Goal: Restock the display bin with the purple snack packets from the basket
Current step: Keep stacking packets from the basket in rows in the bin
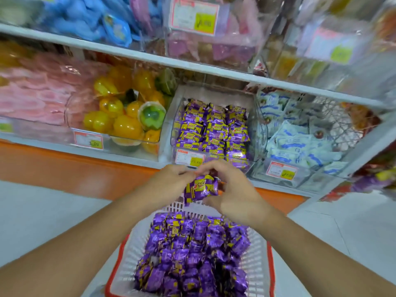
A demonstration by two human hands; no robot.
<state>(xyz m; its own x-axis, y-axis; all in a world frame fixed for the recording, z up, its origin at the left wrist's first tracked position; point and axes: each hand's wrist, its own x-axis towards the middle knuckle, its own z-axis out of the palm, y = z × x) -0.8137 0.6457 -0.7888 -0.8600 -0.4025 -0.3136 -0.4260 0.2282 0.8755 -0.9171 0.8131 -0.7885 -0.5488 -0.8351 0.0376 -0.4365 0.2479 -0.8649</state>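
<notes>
Nearest, a white lattice plastic basket brims with crinkly purple foil packets. Above its far rim, left hand and right hand pinch one pillow-shaped packet. Beyond, the clear display bin holds more.

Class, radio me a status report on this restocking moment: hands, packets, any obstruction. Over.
Left hand and right hand both gripping one purple snack packet above white basket. Display bin part full. Nothing blocking. Over.
</notes>
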